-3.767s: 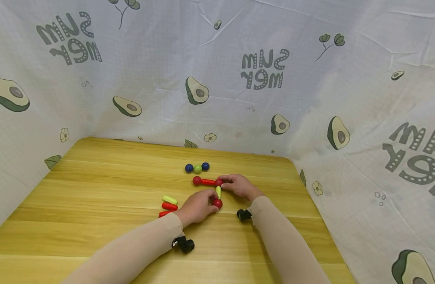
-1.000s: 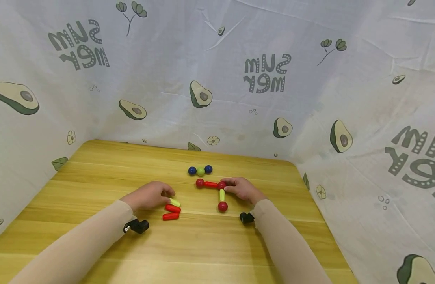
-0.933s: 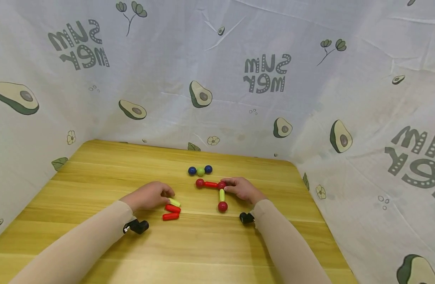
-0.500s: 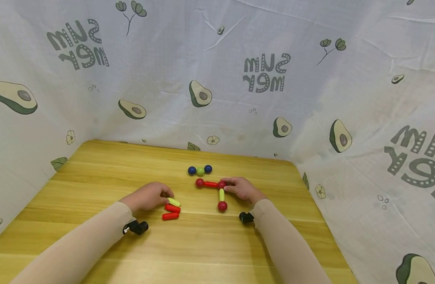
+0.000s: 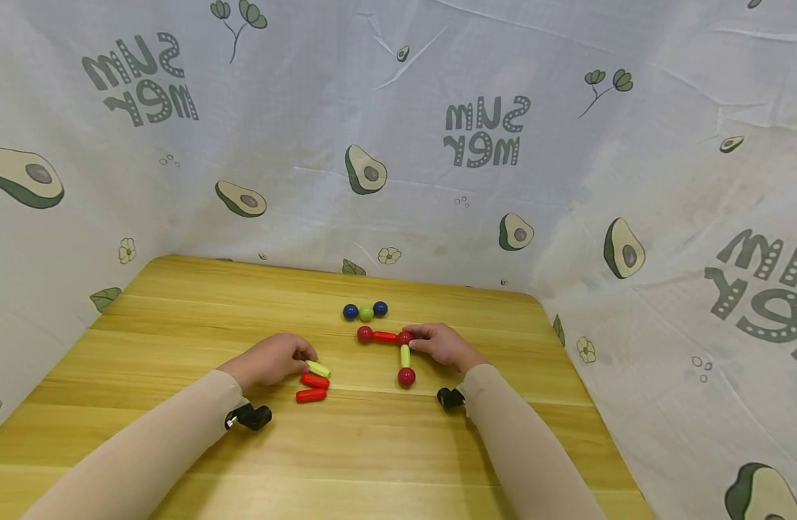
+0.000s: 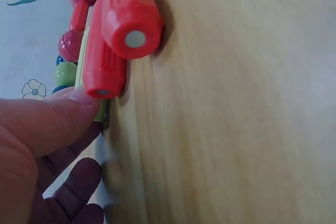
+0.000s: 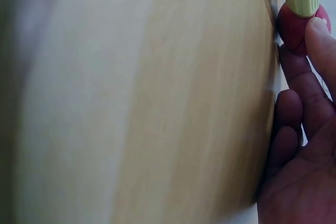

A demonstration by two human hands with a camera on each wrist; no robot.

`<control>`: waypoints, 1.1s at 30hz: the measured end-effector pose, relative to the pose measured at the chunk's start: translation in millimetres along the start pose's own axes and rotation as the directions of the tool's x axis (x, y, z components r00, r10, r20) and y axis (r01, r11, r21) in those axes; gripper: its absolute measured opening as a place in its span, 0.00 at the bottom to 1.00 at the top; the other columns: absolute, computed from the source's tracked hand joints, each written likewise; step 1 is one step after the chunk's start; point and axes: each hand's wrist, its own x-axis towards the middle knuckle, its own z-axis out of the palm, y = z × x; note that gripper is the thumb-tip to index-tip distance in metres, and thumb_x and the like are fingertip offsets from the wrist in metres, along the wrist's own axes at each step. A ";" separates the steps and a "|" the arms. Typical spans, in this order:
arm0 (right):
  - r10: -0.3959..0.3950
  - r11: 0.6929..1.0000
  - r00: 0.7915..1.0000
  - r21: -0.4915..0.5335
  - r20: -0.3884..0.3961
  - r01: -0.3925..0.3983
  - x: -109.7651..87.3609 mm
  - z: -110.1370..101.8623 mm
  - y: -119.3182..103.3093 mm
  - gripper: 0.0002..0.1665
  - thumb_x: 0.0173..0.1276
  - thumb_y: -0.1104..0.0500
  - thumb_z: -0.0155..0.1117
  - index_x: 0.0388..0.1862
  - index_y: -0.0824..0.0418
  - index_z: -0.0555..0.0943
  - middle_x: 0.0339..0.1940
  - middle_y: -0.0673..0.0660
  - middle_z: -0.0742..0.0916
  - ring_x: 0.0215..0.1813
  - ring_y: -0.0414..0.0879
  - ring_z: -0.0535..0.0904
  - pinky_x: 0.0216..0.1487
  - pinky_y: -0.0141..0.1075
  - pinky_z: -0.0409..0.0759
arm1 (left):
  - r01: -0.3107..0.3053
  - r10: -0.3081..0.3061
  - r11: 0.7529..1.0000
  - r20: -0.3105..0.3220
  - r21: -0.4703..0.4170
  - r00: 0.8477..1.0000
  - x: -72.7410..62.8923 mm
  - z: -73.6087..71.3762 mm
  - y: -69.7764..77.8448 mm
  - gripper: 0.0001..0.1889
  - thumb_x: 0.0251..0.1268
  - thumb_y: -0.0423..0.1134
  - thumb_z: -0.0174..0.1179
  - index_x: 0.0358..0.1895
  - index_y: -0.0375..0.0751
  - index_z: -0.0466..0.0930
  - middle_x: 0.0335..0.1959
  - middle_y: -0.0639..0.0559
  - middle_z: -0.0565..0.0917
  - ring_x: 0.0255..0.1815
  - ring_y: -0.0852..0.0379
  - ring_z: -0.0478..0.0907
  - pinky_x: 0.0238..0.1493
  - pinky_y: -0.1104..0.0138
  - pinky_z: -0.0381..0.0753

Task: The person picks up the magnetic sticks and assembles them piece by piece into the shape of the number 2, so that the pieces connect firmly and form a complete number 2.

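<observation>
My left hand [image 5: 276, 358] pinches the near-left end of a loose yellow-green magnetic rod [image 5: 318, 369] between thumb and forefinger. Two red magnetic rods [image 5: 311, 396] lie just below it; in the left wrist view their metal-tipped ends show, and the nearer red rod [image 6: 131, 19] partly hides the yellow-green one. My right hand [image 5: 445, 346] grips the corner red ball [image 5: 405, 339] of an L-shaped piece. From that ball a red rod [image 5: 385, 336] runs left to a red ball [image 5: 364, 334], and a yellow-green rod [image 5: 406, 357] runs down to another red ball [image 5: 406, 377].
Behind the L-shaped piece, two blue balls [image 5: 350, 312] flank a green ball [image 5: 367, 313] in a touching row. Everything lies on a wooden table [image 5: 346, 462]. An avocado-print cloth [image 5: 294, 123] hangs along its back and sides. A small black camera sits on each wrist.
My left hand has left the lower red ball of the L-shaped piece, moved left and taken hold of the loose yellow-green rod. My right hand stays on the corner ball.
</observation>
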 end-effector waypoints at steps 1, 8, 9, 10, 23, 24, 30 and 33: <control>0.004 1.000 1.000 0.006 -0.001 -0.004 0.0 0.0 -0.2 0.24 0.79 0.58 0.65 0.72 0.52 0.81 0.70 0.57 0.84 0.76 0.57 0.75 0.81 0.55 0.66 | 0.001 -0.001 1.000 -0.001 0.001 1.000 0.2 0.3 -0.2 0.07 0.73 0.35 0.67 0.50 0.46 0.88 0.43 0.57 0.88 0.44 0.60 0.80 0.56 0.55 0.83; 0.002 1.000 1.000 -0.002 0.005 -0.002 0.9 0.4 -0.3 0.25 0.79 0.58 0.64 0.72 0.53 0.80 0.70 0.57 0.84 0.75 0.57 0.75 0.80 0.55 0.66 | 0.004 -0.004 1.000 -0.007 -0.010 1.000 0.0 0.9 0.4 0.07 0.73 0.35 0.66 0.49 0.46 0.87 0.43 0.57 0.87 0.42 0.59 0.79 0.54 0.56 0.82; 0.002 1.000 1.000 0.001 0.006 -0.002 0.9 0.2 -0.6 0.25 0.79 0.58 0.64 0.73 0.53 0.80 0.70 0.57 0.84 0.75 0.57 0.75 0.81 0.55 0.65 | 0.003 -0.004 1.000 -0.007 -0.012 1.000 -0.1 0.9 0.7 0.06 0.74 0.35 0.66 0.49 0.46 0.87 0.42 0.57 0.87 0.42 0.59 0.78 0.53 0.56 0.82; 0.001 1.000 1.000 -0.001 0.007 -0.001 1.0 0.1 -0.4 0.25 0.79 0.58 0.64 0.72 0.53 0.80 0.70 0.57 0.85 0.75 0.57 0.75 0.81 0.55 0.65 | 0.009 -0.009 1.000 -0.006 -0.018 1.000 -0.3 0.9 1.1 0.06 0.74 0.36 0.66 0.49 0.46 0.87 0.42 0.58 0.87 0.41 0.59 0.78 0.53 0.57 0.81; -0.014 0.999 1.000 -0.037 0.004 0.015 3.9 -1.0 -3.2 0.23 0.79 0.58 0.64 0.70 0.54 0.82 0.67 0.58 0.86 0.72 0.57 0.77 0.80 0.56 0.67 | 0.014 -0.016 0.999 -0.029 -0.051 0.999 4.6 0.3 3.3 0.06 0.77 0.39 0.64 0.51 0.47 0.84 0.41 0.56 0.84 0.41 0.56 0.76 0.52 0.58 0.79; -0.012 0.999 1.000 -0.040 0.002 0.012 4.1 -1.0 -4.4 0.23 0.79 0.57 0.64 0.70 0.54 0.82 0.67 0.58 0.86 0.72 0.57 0.77 0.80 0.56 0.67 | 0.013 -0.015 0.998 -0.030 -0.055 0.999 5.4 -0.2 3.8 0.06 0.77 0.39 0.64 0.51 0.47 0.84 0.41 0.57 0.84 0.41 0.56 0.76 0.52 0.59 0.79; 0.007 1.000 1.000 -0.022 0.002 -0.007 4.6 -2.1 -9.5 0.23 0.79 0.57 0.65 0.70 0.53 0.82 0.68 0.58 0.85 0.73 0.57 0.76 0.80 0.56 0.66 | -0.024 0.021 0.996 -0.041 -0.083 0.999 11.5 -2.1 7.0 0.06 0.76 0.38 0.64 0.50 0.45 0.84 0.38 0.56 0.83 0.40 0.57 0.76 0.50 0.60 0.80; 0.020 1.000 1.000 0.004 0.004 -0.020 6.0 -3.1 -11.0 0.23 0.79 0.58 0.64 0.71 0.53 0.82 0.69 0.57 0.85 0.75 0.57 0.75 0.81 0.55 0.65 | -0.037 0.033 0.995 -0.045 -0.096 0.998 15.1 -1.6 9.1 0.06 0.76 0.39 0.65 0.50 0.46 0.85 0.37 0.56 0.83 0.39 0.58 0.76 0.49 0.61 0.79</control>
